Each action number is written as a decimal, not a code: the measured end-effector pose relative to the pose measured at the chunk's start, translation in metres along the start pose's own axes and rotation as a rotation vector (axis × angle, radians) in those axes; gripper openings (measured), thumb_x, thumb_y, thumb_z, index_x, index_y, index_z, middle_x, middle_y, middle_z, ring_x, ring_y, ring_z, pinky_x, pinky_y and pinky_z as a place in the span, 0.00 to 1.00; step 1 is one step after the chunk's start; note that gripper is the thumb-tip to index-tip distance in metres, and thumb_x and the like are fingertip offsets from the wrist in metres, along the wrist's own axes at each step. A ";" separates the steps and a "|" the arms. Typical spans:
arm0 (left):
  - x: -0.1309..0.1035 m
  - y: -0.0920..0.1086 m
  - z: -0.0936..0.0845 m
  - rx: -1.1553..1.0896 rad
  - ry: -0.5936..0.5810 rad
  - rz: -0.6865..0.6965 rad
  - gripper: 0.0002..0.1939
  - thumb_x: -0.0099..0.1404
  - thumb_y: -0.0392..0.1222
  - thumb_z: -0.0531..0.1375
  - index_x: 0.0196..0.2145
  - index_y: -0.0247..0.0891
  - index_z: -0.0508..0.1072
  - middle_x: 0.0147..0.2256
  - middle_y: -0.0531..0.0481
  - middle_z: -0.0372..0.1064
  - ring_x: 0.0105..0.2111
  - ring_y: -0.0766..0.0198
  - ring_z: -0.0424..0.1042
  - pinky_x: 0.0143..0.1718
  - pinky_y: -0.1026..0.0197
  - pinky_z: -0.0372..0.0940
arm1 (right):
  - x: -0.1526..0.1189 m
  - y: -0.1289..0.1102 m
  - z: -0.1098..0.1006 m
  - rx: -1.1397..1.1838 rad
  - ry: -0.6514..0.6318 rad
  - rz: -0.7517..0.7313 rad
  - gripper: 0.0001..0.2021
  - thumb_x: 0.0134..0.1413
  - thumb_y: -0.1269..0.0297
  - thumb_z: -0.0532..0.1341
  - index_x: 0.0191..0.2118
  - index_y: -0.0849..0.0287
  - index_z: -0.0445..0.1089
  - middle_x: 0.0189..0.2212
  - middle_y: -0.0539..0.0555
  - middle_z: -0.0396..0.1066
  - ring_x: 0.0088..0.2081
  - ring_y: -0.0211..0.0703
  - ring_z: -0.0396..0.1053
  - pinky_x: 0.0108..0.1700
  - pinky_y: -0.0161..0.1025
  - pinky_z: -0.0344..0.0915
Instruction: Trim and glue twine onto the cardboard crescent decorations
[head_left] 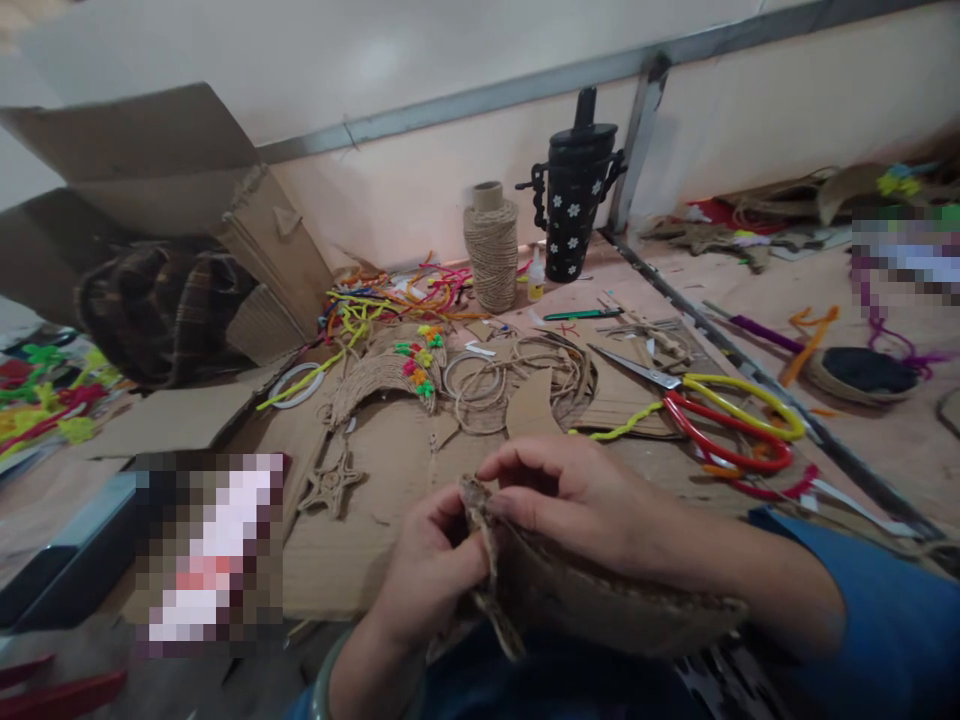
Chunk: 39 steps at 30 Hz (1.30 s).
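Note:
Low in the view, over the table's near edge, I hold a brown cardboard piece with a twine-like edge (622, 595). My left hand (431, 560) pinches its upper left end between thumb and fingers. Close beside it, my right hand (570, 495) has thumb and fingertips closed on the same end, with the wide part of the piece hanging under the palm and wrist. A narrow twine-like strip (499, 615) dangles below the left thumb. Just beyond the hands lies a cardboard sheet (360, 565), bearing a star wrapped in twine (332, 485) and a crescent with coloured flowers (386, 375).
Scissors with red and yellow handles (675, 385) lie right of centre. Behind stand a twine spool (491, 250), a small glue bottle (535, 278) and a black flowered tumbler (574, 205). Coloured pipe cleaners (367, 310) are heaped near an open carton (277, 240).

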<state>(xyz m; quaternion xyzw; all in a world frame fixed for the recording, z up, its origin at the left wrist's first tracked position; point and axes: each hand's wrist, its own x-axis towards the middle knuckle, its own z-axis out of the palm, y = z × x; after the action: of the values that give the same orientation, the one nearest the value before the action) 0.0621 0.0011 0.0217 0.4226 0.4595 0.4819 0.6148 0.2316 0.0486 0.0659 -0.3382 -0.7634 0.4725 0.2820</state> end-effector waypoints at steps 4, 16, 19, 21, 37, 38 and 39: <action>0.003 0.002 0.004 -0.060 0.010 -0.088 0.14 0.40 0.41 0.75 0.24 0.34 0.78 0.21 0.52 0.70 0.22 0.68 0.64 0.26 0.67 0.62 | 0.003 0.001 0.002 -0.036 -0.009 0.012 0.05 0.52 0.68 0.60 0.34 0.60 0.72 0.24 0.47 0.69 0.25 0.35 0.64 0.28 0.32 0.60; 0.001 -0.012 -0.008 -0.151 -0.147 -0.111 0.14 0.51 0.46 0.71 0.34 0.37 0.80 0.26 0.50 0.74 0.26 0.66 0.69 0.30 0.66 0.65 | 0.000 0.000 -0.001 -0.090 0.041 0.019 0.03 0.50 0.70 0.60 0.32 0.59 0.71 0.23 0.46 0.69 0.24 0.34 0.63 0.27 0.31 0.59; 0.003 -0.011 -0.005 -0.163 -0.104 -0.104 0.14 0.51 0.46 0.71 0.34 0.37 0.79 0.26 0.50 0.74 0.25 0.66 0.70 0.29 0.66 0.65 | 0.000 0.000 -0.003 -0.081 0.062 0.019 0.02 0.50 0.70 0.60 0.30 0.59 0.71 0.22 0.45 0.67 0.23 0.33 0.61 0.26 0.31 0.58; 0.004 -0.010 -0.003 -0.133 -0.109 -0.090 0.14 0.49 0.44 0.72 0.34 0.37 0.80 0.26 0.50 0.74 0.26 0.66 0.70 0.31 0.66 0.65 | 0.000 -0.001 -0.003 -0.074 0.071 0.017 0.02 0.49 0.71 0.60 0.30 0.59 0.70 0.21 0.45 0.67 0.23 0.33 0.61 0.26 0.31 0.58; 0.001 -0.013 -0.013 -0.143 -0.085 -0.062 0.15 0.48 0.49 0.72 0.27 0.36 0.78 0.26 0.47 0.75 0.27 0.62 0.71 0.30 0.61 0.67 | -0.023 0.018 -0.062 -0.585 0.296 -0.064 0.17 0.59 0.57 0.56 0.48 0.60 0.73 0.29 0.55 0.75 0.27 0.43 0.70 0.31 0.39 0.65; 0.000 -0.014 -0.014 -0.159 -0.082 -0.055 0.14 0.48 0.49 0.72 0.27 0.36 0.77 0.26 0.48 0.75 0.26 0.62 0.71 0.29 0.62 0.67 | -0.031 0.031 -0.076 -0.750 0.308 -0.008 0.18 0.60 0.57 0.55 0.49 0.60 0.73 0.33 0.58 0.76 0.32 0.48 0.72 0.34 0.42 0.66; -0.001 -0.014 -0.014 -0.172 -0.078 -0.055 0.14 0.48 0.48 0.72 0.27 0.36 0.77 0.25 0.49 0.74 0.25 0.64 0.70 0.28 0.63 0.67 | -0.040 0.045 -0.089 -0.904 0.321 0.061 0.19 0.61 0.55 0.54 0.49 0.60 0.72 0.36 0.61 0.76 0.35 0.52 0.73 0.36 0.45 0.66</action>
<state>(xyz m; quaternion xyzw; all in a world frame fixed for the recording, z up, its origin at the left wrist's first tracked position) 0.0510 -0.0009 0.0053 0.3739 0.4038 0.4855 0.6793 0.3338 0.0795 0.0555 -0.5179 -0.8288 0.0433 0.2071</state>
